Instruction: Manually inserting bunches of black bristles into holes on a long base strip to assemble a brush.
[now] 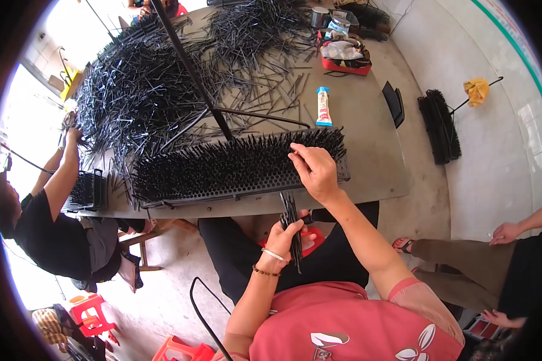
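Observation:
A bundle of thin black sticks (pixel 295 251) stands in my left hand (pixel 281 239), whose fingers are wrapped round it just below the table's front edge. Over the right end of a long black rack (pixel 247 191) is my right hand (pixel 317 171), its thumb and fingertips pinched together. Whatever lies in that pinch is too small to make out. Upright black sticks (pixel 235 157) fill most of the rack's holes, and a strip of bare holes shows along its front.
Loose black sticks (pixel 144 90) cover the table's far left. A thin black bar (pixel 193 72) slants up above the rack. A wrapped snack (pixel 323 107) and a red box (pixel 346 60) lie at right. One person works at left; another stands at right.

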Available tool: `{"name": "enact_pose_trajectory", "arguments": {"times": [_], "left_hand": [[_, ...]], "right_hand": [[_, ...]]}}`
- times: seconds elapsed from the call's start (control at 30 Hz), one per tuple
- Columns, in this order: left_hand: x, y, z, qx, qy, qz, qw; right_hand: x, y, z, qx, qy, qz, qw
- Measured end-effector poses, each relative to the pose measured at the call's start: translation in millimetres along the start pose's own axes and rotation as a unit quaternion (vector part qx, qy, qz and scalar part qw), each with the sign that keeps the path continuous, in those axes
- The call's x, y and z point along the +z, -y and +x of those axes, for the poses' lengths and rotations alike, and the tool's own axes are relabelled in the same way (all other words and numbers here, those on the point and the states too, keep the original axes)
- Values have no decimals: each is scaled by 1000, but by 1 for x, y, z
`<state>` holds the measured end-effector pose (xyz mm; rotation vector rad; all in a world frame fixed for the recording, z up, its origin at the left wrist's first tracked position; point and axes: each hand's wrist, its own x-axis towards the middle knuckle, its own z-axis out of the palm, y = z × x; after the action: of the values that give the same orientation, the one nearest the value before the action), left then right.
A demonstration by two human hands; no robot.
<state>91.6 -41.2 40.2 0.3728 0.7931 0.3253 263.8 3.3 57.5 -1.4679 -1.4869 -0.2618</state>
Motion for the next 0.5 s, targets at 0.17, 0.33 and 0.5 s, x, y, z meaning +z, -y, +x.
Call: {"name": "enact_pose_trajectory", "arguments": {"times": [0.17, 0.33, 0.5], "left_hand": [[-8, 4, 6, 9, 15, -19, 1000], [-10, 7, 8, 23, 38, -19, 999], [-10, 7, 7, 22, 41, -23, 999]], "right_hand": [[-2, 3, 1, -5, -4, -16, 1000], [3, -6, -4, 9, 1, -2, 1000], [-1, -5, -10, -27, 92, -31, 995]]}}
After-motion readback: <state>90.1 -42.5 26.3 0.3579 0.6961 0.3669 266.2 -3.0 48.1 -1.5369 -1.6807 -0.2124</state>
